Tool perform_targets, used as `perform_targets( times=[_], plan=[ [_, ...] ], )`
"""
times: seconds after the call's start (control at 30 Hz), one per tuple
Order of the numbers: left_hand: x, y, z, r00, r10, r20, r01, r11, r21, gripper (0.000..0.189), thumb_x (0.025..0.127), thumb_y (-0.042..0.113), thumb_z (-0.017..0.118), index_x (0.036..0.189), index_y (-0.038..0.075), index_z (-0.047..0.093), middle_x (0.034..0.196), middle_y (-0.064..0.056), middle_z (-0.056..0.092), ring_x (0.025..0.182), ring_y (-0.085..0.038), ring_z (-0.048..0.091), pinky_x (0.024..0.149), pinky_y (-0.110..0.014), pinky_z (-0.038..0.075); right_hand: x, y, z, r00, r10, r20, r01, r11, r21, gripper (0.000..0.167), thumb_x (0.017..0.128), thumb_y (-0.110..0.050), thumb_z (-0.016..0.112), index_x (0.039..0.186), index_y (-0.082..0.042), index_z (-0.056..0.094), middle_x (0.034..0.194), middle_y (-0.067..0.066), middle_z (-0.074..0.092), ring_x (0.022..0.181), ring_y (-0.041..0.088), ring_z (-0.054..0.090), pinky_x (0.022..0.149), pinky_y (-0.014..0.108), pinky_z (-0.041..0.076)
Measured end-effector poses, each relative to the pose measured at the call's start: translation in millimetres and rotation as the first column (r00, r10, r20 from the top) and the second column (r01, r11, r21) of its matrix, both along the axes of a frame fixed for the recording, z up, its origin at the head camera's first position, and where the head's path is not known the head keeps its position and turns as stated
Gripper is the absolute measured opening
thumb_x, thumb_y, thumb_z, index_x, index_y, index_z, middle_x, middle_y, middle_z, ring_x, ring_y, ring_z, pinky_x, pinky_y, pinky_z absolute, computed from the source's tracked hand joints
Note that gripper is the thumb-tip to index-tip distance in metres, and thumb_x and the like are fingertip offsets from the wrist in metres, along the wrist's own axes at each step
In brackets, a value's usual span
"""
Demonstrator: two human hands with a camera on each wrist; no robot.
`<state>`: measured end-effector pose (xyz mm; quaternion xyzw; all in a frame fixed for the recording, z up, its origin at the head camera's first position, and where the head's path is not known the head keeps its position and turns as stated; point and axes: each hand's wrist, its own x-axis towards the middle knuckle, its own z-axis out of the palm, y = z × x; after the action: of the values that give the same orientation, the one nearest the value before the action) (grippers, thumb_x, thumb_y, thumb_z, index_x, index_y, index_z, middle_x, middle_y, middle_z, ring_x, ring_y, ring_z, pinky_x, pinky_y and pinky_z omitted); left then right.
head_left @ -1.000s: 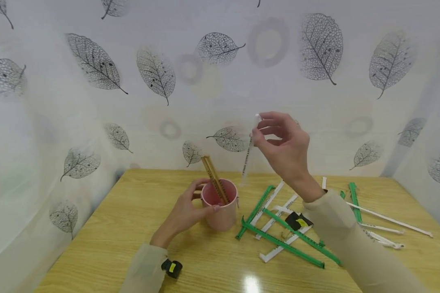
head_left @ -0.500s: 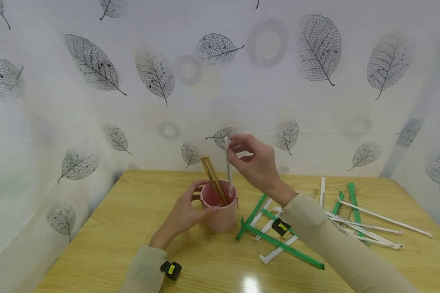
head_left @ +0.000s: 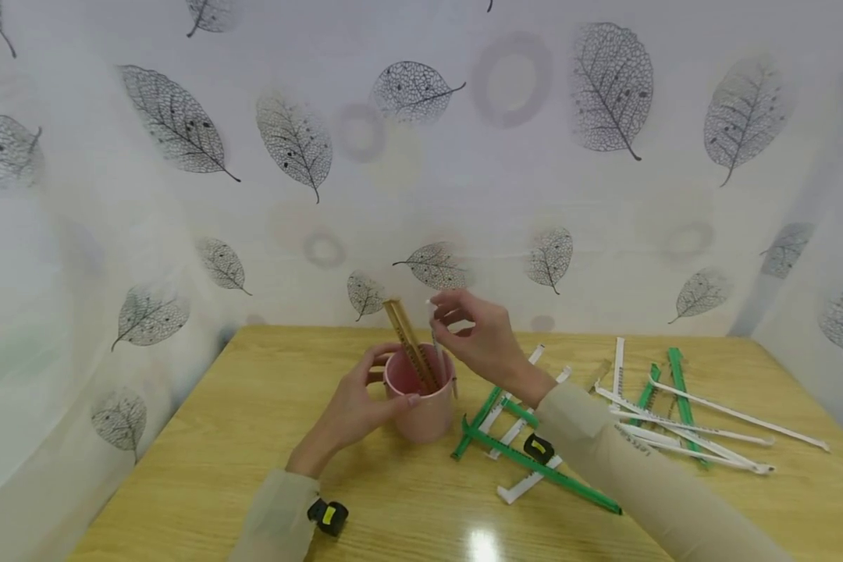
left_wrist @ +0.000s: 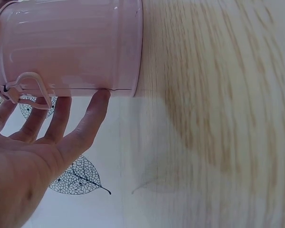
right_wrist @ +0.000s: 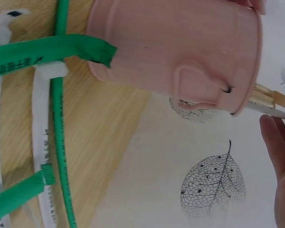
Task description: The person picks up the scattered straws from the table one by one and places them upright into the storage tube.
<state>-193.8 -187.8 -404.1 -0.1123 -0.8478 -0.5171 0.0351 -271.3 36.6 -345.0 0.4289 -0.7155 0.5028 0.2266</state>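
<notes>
A small pink metal bucket (head_left: 425, 417) with wire side handles stands upright on the table. My left hand (head_left: 351, 410) holds it from the left, thumb at the front rim and fingers around the back. In the left wrist view, fingertips touch the bucket wall (left_wrist: 76, 47). Two brown wrapped straws (head_left: 407, 336) lean inside it. Over the bucket's right side, my right hand (head_left: 481, 336) pinches a slim white wrapped straw (head_left: 439, 355) near its top; its lower end is inside the bucket. In the right wrist view, that straw (right_wrist: 266, 110) lies beside the brown ones.
Several green wrapped straws (head_left: 548, 471) and white wrapped straws (head_left: 741, 407) lie crossed over the wooden table (head_left: 239, 453) to the right of the bucket, some beneath my right forearm. A leaf-printed curtain (head_left: 421, 187) hangs behind the table.
My right hand has moved left and down, bringing the white wrapped straw from the air right of the bucket into it. The left hand keeps its hold on the bucket.
</notes>
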Motion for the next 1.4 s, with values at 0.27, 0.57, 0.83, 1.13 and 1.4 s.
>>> perform_targets(
  times=[0.27,0.57,0.83,1.13,1.4],
  plan=[
    [-0.4,-1.2,-0.9,1.000,0.000,0.008,-0.001,1.000,0.004,0.073,0.085,0.034,0.084,0.146,0.037,0.044,0.144,-0.005,0.056,0.129,-0.033,0.058,0.105,-0.051,0.054,-2.6,3,-10.7,1.000,0.002,0.003,-0.002,1.000,0.020,0.040,0.088,0.007,0.072,0.126,0.000,0.060,0.093,0.015,0.076,0.083,0.028,0.077,0.066,0.024,0.063],
    [0.1,-1.7,-0.9,1.000,0.002,0.026,-0.002,1.000,-0.004,0.074,0.086,0.036,0.083,0.148,0.036,0.043,0.147,-0.008,0.054,0.130,-0.037,0.057,0.103,-0.054,0.054,3.9,30,0.2,0.998,-0.061,-0.016,0.062,0.989,0.131,0.046,0.090,0.003,0.072,0.134,-0.003,0.058,0.094,0.010,0.077,0.084,0.022,0.076,0.068,0.025,0.063],
    [0.9,-1.5,-0.4,1.000,0.011,0.026,-0.011,1.000,-0.010,0.074,0.085,0.035,0.083,0.147,0.036,0.044,0.146,-0.009,0.054,0.130,-0.037,0.057,0.103,-0.055,0.054,18.3,81,-2.1,0.994,-0.100,0.046,0.049,0.774,0.631,0.015,0.092,-0.002,0.066,0.104,-0.008,0.073,0.084,0.000,0.073,0.066,0.002,0.061,0.061,0.022,0.055],
    [0.7,-1.5,2.4,1.000,0.006,0.015,-0.006,1.000,-0.010,0.074,0.084,0.036,0.084,0.147,0.036,0.044,0.146,-0.008,0.054,0.129,-0.037,0.057,0.102,-0.055,0.054,38.0,97,-28.8,0.939,-0.281,0.197,-0.026,0.514,0.857,0.035,0.088,0.002,0.073,0.121,-0.006,0.066,0.094,0.011,0.073,0.076,0.017,0.067,0.054,0.024,0.048],
    [0.4,-1.7,-0.4,1.000,-0.001,0.015,0.002,1.000,-0.008,0.074,0.085,0.036,0.083,0.147,0.037,0.043,0.146,-0.008,0.054,0.130,-0.037,0.056,0.104,-0.056,0.053,39.5,93,-50.6,0.965,-0.211,0.155,-0.013,0.554,0.832,0.034,0.087,0.005,0.073,0.120,-0.002,0.066,0.109,0.018,0.074,0.089,0.027,0.073,0.070,0.034,0.061]
  ],
)
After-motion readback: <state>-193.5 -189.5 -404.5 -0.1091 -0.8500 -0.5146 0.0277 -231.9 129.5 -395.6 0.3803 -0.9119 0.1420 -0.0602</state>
